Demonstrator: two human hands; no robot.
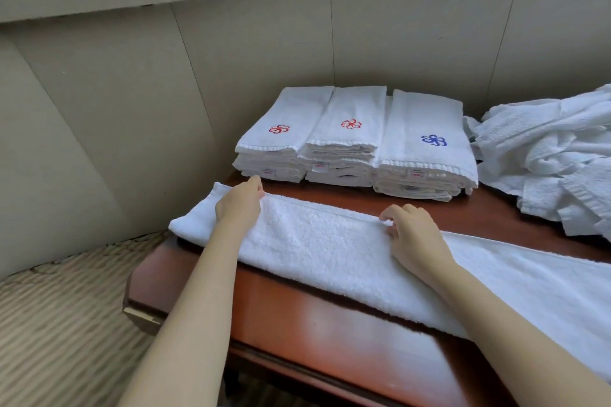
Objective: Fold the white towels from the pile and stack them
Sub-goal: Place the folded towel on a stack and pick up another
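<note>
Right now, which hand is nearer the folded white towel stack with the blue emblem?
Right: the right hand grips the long white towel in front of that stack; left hand grips it farther left.

Soft, even light, moderately bright. Mild sheen on the wooden table [297,307]; thin dark shadow under the towel [330,248] near edge. Wide-angle bows the wall [413,36] seams. Corners soft, slightly smeared.

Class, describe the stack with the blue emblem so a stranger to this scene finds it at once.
Find the reddish-brown table by the beige wall. Along its far side sit three stacks of folded white towels; take the rightmost stack, beside the loose towel pile. Only its top towel carries a blue emblem; the others' are red.
</note>
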